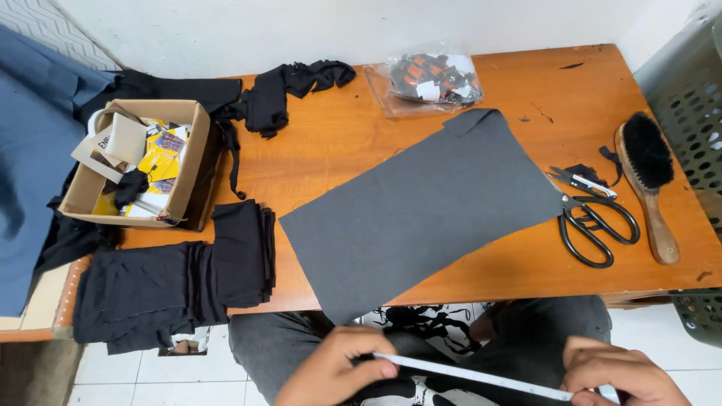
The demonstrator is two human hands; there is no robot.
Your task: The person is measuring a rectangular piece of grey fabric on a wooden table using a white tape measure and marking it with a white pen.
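I see my left hand (335, 368) low over my lap, thumb and forefinger pinched on one end of a white measuring tape (474, 374). My right hand (613, 372) pinches the other end, so the tape runs taut between them, sloping slightly down toward the right hand; that tension is what keeps it straight and readable. Both hands sit below the table edge, clear of the work.

Just above and between the hands, a dark grey fabric panel (421, 207) lies flat on the wooden table (331, 143), one corner hanging over the near edge. Beyond the right hand lie black scissors (594, 222), small thread snips (579, 180) and a wooden brush (648, 177). Beyond the left hand sit folded black cloth (180, 282) and a cardboard box (139, 162) of tags.
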